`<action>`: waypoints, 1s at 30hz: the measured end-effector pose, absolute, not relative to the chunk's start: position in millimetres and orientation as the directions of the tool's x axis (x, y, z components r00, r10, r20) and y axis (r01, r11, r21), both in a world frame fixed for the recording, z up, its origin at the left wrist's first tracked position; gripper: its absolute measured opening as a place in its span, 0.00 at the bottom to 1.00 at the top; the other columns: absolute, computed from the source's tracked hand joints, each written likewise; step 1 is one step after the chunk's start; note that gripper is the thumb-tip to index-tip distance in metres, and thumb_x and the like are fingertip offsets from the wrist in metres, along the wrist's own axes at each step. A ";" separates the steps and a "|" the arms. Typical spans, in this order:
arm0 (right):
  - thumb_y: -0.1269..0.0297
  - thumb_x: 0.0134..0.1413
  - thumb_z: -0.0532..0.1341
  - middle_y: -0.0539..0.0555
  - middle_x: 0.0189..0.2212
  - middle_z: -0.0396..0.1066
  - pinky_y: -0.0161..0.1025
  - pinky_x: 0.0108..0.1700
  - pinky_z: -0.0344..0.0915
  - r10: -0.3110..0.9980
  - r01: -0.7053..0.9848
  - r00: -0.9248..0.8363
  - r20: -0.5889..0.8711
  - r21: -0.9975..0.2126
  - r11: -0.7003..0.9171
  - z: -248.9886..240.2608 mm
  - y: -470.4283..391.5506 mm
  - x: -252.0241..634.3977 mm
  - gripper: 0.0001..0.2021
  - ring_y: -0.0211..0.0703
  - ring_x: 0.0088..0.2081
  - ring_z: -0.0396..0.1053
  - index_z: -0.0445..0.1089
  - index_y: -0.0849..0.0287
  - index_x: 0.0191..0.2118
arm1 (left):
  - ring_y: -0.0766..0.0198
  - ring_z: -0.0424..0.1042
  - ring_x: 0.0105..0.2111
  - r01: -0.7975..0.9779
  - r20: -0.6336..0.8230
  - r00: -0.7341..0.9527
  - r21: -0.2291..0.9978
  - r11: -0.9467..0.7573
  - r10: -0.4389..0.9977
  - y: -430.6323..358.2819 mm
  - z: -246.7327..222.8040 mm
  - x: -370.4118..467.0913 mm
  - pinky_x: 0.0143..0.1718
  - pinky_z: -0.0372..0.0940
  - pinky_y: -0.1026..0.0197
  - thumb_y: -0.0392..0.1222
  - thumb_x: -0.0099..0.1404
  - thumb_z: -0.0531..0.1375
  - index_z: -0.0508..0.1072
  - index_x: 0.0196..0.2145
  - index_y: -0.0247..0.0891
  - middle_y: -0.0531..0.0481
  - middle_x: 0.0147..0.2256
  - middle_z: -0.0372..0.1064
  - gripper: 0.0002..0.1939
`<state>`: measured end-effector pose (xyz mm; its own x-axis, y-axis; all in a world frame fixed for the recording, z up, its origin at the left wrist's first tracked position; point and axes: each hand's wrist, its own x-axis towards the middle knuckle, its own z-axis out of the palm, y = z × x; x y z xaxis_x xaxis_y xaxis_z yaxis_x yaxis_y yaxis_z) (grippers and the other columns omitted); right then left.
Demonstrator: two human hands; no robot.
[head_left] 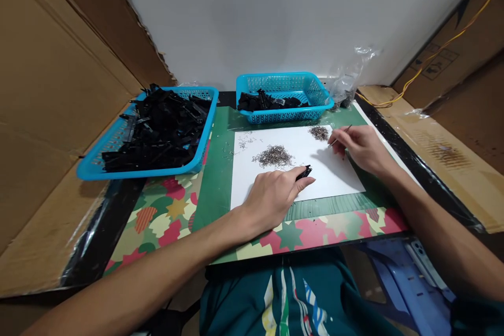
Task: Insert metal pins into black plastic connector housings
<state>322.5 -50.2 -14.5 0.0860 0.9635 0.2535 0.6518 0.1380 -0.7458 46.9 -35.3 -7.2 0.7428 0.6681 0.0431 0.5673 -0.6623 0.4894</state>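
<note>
My left hand (274, 191) rests low over the white sheet (331, 181), closed on a small black plastic piece (304, 172) between thumb and fingers. Just beyond it lies a large heap of tiny metal pieces (274, 156), like pins or springs. My right hand (360, 147) pinches a thin, dark, stick-like tool (342, 135) above the sheet's right side; its exact kind is unclear. Close to that tool's tip sits a smaller heap of tiny metal pieces (319, 133). A few loose ones (247, 140) are scattered at the sheet's far left corner.
A blue basket (212, 115) piled with black plastic parts (169, 126) stands at the left. Another blue basket (285, 115) at the back holds fewer parts. Beside it is a clear plastic bag (348, 84). Cardboard walls (51, 63) flank the table; a yellow wire (417, 76) hangs at right.
</note>
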 end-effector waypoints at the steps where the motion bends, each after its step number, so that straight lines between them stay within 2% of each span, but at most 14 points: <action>1: 0.42 0.71 0.57 0.53 0.23 0.74 0.39 0.29 0.62 0.971 0.681 0.047 0.233 -0.719 0.140 -14.9 -49.8 321.4 0.26 0.41 0.23 0.68 0.76 0.58 0.30 | 0.52 0.82 0.37 0.567 0.042 0.742 0.494 -0.659 0.669 -35.2 -7.4 46.5 0.37 0.69 0.55 0.60 0.80 0.48 0.76 0.61 0.43 0.44 0.40 0.83 0.27; 6: 0.49 0.68 0.62 0.55 0.29 0.79 0.40 0.32 0.62 0.980 0.775 -0.103 0.169 -0.604 0.186 -10.3 -50.1 318.4 0.18 0.44 0.29 0.70 0.78 0.58 0.37 | 0.51 0.81 0.36 0.566 0.038 0.740 0.504 -0.653 0.671 -34.2 -6.6 45.0 0.35 0.68 0.56 0.60 0.80 0.47 0.76 0.61 0.44 0.46 0.37 0.82 0.27; 10: 0.52 0.67 0.63 0.58 0.37 0.81 0.41 0.36 0.65 0.979 0.751 -0.166 0.119 -0.628 0.204 -7.4 -51.9 323.5 0.15 0.46 0.34 0.73 0.79 0.58 0.41 | 0.52 0.81 0.37 0.561 0.043 0.743 0.503 -0.657 0.668 -33.9 -6.2 44.6 0.36 0.69 0.56 0.59 0.80 0.48 0.75 0.62 0.45 0.45 0.39 0.82 0.27; 13: 0.54 0.67 0.63 0.59 0.41 0.81 0.42 0.39 0.67 0.978 0.737 -0.172 0.115 -0.644 0.205 -7.0 -53.5 324.8 0.13 0.48 0.37 0.75 0.79 0.58 0.40 | 0.52 0.80 0.35 0.556 0.042 0.747 0.510 -0.657 0.664 -33.8 -6.3 44.7 0.35 0.68 0.56 0.59 0.80 0.49 0.75 0.63 0.44 0.46 0.36 0.82 0.27; 17: 0.51 0.66 0.64 0.58 0.41 0.81 0.43 0.41 0.68 0.975 0.645 -0.206 0.086 -0.737 0.202 -5.2 -55.9 314.5 0.14 0.49 0.39 0.76 0.79 0.58 0.40 | 0.52 0.80 0.33 0.560 0.034 0.747 0.506 -0.656 0.664 -33.9 -6.2 45.4 0.34 0.68 0.56 0.61 0.79 0.49 0.76 0.62 0.42 0.46 0.32 0.81 0.28; 21: 0.50 0.64 0.66 0.58 0.42 0.81 0.42 0.42 0.70 0.969 0.506 -0.234 0.073 -0.842 0.186 -6.6 -56.1 300.7 0.15 0.48 0.40 0.76 0.80 0.59 0.38 | 0.49 0.81 0.37 0.575 0.029 0.744 0.482 -0.661 0.668 -33.8 -7.4 45.9 0.36 0.68 0.55 0.60 0.79 0.50 0.76 0.61 0.43 0.45 0.36 0.82 0.27; 25: 0.52 0.63 0.67 0.58 0.41 0.82 0.42 0.41 0.69 0.968 0.478 -0.244 0.062 -0.860 0.175 -9.3 -55.1 295.0 0.14 0.47 0.39 0.75 0.80 0.59 0.36 | 0.48 0.82 0.41 0.565 0.047 0.746 0.483 -0.669 0.664 -34.0 -10.1 46.2 0.38 0.69 0.55 0.60 0.79 0.50 0.76 0.61 0.44 0.43 0.40 0.83 0.27; 30: 0.52 0.62 0.68 0.57 0.37 0.82 0.41 0.38 0.68 0.970 0.501 -0.234 0.062 -0.848 0.175 -7.8 -55.1 292.9 0.14 0.45 0.36 0.75 0.80 0.59 0.35 | 0.50 0.81 0.37 0.568 0.031 0.748 0.487 -0.663 0.663 -34.1 -8.8 46.8 0.37 0.68 0.55 0.60 0.79 0.49 0.76 0.61 0.43 0.44 0.36 0.82 0.27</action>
<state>292.9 -55.1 -7.8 -0.2343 0.9702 0.0619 0.5005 0.1749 -0.8479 46.8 -34.1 -8.8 0.7477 0.6633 0.0311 0.5681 -0.6632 0.4872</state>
